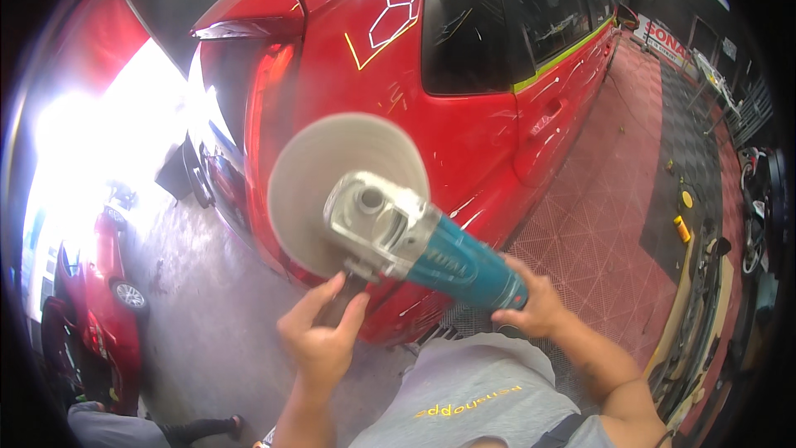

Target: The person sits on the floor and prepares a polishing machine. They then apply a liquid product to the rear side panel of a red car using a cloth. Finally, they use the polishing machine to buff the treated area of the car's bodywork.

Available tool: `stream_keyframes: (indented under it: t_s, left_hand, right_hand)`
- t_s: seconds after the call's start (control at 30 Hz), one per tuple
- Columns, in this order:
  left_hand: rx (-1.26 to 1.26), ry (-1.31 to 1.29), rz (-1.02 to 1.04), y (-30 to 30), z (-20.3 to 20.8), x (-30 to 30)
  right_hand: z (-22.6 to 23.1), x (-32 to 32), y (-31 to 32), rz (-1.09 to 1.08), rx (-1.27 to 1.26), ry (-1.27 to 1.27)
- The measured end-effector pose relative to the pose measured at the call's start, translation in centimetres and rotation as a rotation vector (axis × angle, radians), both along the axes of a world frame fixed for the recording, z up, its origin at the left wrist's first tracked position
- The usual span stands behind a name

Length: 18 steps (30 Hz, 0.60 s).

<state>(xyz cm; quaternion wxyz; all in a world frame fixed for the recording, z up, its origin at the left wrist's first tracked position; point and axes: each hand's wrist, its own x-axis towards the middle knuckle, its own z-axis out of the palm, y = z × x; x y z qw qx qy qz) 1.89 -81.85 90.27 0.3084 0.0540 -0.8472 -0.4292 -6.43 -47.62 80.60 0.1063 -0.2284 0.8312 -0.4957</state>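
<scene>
Both my hands are on a teal-and-silver rotary polisher [464, 264] with a wide, pale round pad [303, 187]. My left hand [319, 336] is closed on its dark side handle [338, 309], with thumb and fingers on either side. My right hand [535, 299] wraps round the rear end of the teal body. The pad's face is turned toward the rear corner of a glossy red car [365, 99], beside the tail light [269, 87]. Its surface looks smeared by motion. The pad hides the panel behind it, so whether they touch I cannot tell.
Yellow-green tape [554, 65] edges the car's side windows. Red and dark floor tiles [593, 191] run along its right, with a yellow bottle [681, 229] and a yellow disc [686, 199]. At left stand another red car [112, 307] and a person in grey [120, 427].
</scene>
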Motion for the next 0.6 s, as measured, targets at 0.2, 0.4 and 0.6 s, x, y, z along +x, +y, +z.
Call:
stream_keyframes:
  t_s: [0.2, 0.4, 0.6]
  left_hand:
    - [-0.012, 0.190, -0.189, 2.9, 6.3, -11.0]
    - [-0.027, 0.070, -0.237, 3.1, 15.1, -17.6]
    - [0.007, 0.186, -0.183, 4.0, 9.6, -10.3]
  right_hand:
    - [7.8, -7.5, 4.4, -0.128, -0.053, 0.159]
    - [16.5, -11.2, 5.1, -0.215, -0.100, -0.083]
    - [15.8, -8.5, 5.5, -0.073, 0.009, 0.174]
